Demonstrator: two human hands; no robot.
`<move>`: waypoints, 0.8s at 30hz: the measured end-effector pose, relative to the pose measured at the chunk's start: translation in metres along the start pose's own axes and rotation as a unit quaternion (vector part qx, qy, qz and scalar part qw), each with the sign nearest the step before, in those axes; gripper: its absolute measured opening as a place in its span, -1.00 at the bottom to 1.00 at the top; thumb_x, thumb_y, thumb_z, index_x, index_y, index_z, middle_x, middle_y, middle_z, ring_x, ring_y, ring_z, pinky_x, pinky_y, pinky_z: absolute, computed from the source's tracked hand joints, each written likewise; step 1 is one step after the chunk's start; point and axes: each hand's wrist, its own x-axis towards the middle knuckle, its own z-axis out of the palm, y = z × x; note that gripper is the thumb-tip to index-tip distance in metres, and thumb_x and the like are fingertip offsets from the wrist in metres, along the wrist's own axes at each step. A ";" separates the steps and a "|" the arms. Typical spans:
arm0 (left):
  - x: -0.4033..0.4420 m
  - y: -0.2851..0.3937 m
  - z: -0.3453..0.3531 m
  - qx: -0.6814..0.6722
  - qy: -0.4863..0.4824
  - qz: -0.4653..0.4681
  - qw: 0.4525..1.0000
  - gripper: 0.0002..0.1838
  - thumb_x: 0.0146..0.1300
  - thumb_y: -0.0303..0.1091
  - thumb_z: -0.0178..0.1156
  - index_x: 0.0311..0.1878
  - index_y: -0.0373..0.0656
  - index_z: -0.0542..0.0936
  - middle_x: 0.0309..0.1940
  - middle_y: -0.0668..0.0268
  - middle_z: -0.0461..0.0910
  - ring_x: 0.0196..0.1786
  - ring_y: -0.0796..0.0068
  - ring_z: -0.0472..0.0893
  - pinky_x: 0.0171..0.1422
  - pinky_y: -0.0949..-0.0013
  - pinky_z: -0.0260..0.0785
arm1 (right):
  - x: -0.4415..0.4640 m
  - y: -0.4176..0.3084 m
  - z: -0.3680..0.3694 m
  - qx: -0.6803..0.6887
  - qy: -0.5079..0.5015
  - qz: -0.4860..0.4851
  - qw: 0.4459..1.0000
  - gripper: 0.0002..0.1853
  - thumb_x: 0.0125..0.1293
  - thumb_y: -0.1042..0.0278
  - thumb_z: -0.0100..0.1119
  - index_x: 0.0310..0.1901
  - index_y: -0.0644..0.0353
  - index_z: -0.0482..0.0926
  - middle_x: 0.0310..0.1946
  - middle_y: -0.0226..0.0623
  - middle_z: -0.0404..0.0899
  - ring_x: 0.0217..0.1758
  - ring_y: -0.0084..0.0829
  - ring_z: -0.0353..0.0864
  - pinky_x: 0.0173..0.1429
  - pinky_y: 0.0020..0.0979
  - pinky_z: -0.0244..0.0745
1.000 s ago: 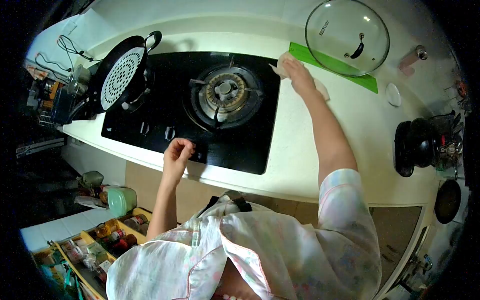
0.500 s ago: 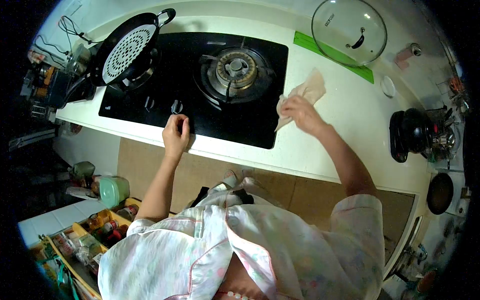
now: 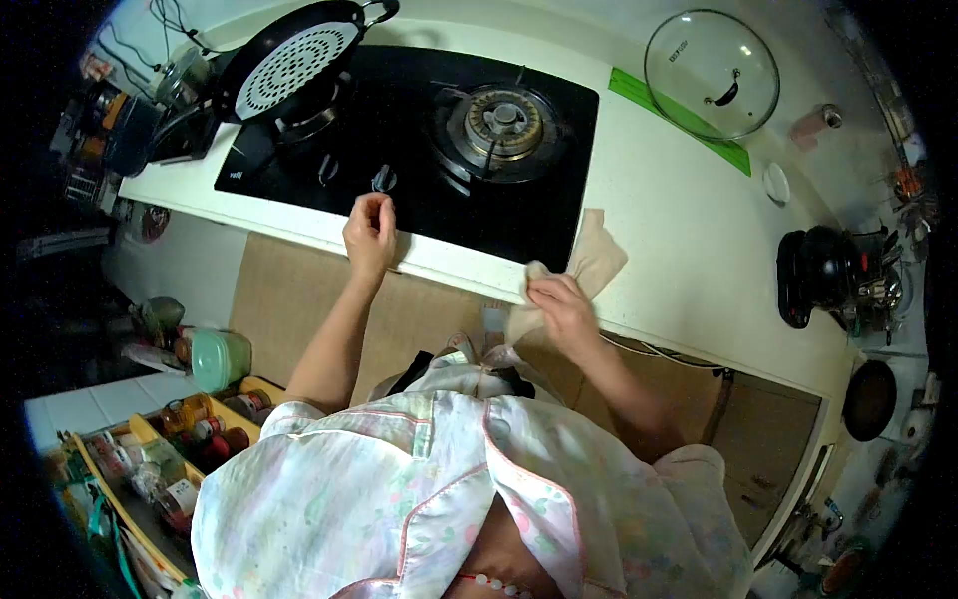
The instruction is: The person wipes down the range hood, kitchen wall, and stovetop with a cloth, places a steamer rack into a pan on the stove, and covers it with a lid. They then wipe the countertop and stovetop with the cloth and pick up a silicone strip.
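My right hand point(image 3: 566, 311) is closed on a beige cloth point(image 3: 597, 255) at the counter's front edge, near the stove's front right corner. Part of the cloth lies on the white counter point(image 3: 654, 265), and part hangs over the edge. My left hand point(image 3: 370, 232) is curled closed over the front rim of the black gas stove point(image 3: 419, 215), just below a burner knob point(image 3: 384, 179). Nothing shows between its fingers. The right burner point(image 3: 505, 120) carries no pot. On the left burner sits a black wok point(image 3: 235, 95) with a perforated steamer plate point(image 3: 296, 78) in it.
A glass lid point(image 3: 699, 75) leans at the back right over a green strip point(image 3: 689, 125). A small white dish point(image 3: 776, 184) and a black appliance point(image 3: 823, 275) stand on the right. At lower left, a yellow-edged drawer point(image 3: 150, 444) holds jars below a green container point(image 3: 221, 360).
My right hand has drawn the cloth toward me and left, from beside the stove to the counter's front edge. My left hand stays curled near the knob. The view has shifted slightly.
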 end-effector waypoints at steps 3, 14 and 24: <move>0.003 -0.003 -0.001 -0.044 0.086 -0.048 0.994 -0.87 0.46 -0.37 0.14 -0.12 -0.25 0.55 -0.40 0.29 0.63 -0.36 0.59 0.58 -0.22 0.49 0.45 | 0.041 -0.029 0.043 0.001 0.012 -0.031 0.999 -0.61 0.16 0.58 0.16 0.07 0.35 0.60 0.14 -0.12 0.55 0.26 -0.10 0.48 0.30 -0.15 0.45; 0.003 -0.009 -0.010 0.009 0.009 -0.061 0.998 -0.86 0.45 -0.36 0.14 -0.12 -0.24 0.56 -0.44 0.28 0.64 -0.41 0.54 0.60 -0.29 0.46 0.46 | 0.058 -0.035 0.067 -0.146 -0.110 -0.100 0.978 -0.51 0.34 0.39 0.05 0.32 0.08 0.45 0.35 -0.29 0.42 0.48 -0.33 0.30 0.53 -0.23 0.18; 0.001 -0.009 -0.005 0.000 0.033 -0.054 0.998 -0.87 0.43 -0.35 0.16 -0.12 -0.21 0.58 -0.45 0.27 0.65 -0.44 0.49 0.63 -0.33 0.43 0.46 | -0.099 0.046 -0.103 -0.233 -0.164 0.010 0.958 -0.40 0.11 0.48 0.34 0.26 0.03 0.52 0.33 -0.30 0.45 0.45 -0.14 0.32 0.51 -0.04 0.19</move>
